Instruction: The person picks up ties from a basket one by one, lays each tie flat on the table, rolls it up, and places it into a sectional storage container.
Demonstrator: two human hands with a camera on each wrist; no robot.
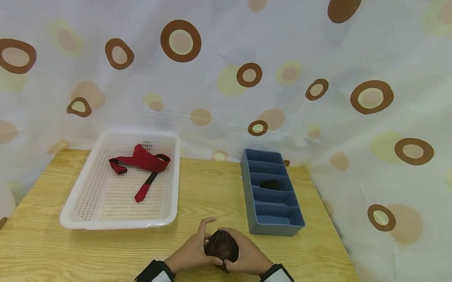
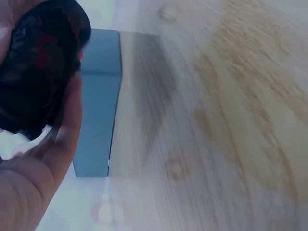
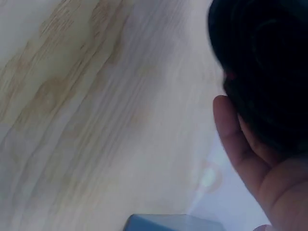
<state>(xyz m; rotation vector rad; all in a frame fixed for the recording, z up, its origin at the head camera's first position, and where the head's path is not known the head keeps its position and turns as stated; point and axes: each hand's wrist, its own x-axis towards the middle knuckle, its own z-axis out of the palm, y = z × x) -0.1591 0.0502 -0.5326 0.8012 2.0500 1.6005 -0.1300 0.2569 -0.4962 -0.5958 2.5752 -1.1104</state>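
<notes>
Both hands hold a dark rolled-up necktie (image 1: 222, 246) close over the front middle of the table. My left hand (image 1: 196, 249) grips its left side with thumb and fingers, the index finger raised off it. Round the right side curls my right hand (image 1: 247, 253), thumb at the near edge. In the left wrist view the roll (image 2: 41, 62) looks like a thick cylinder with faint red in its pattern. Its coiled end (image 3: 269, 53) shows ring-like layers in the right wrist view, where the palm is partly hidden behind it.
A white perforated basket (image 1: 67, 217) stands at the left, with a red and black necktie (image 1: 143, 159) lying loosely inside. On the right is a blue-grey divided box (image 1: 276, 230), a dark item (image 1: 270, 184) in its middle compartment. A patterned sheet (image 1: 213, 88) hangs behind the wooden table (image 1: 207, 187).
</notes>
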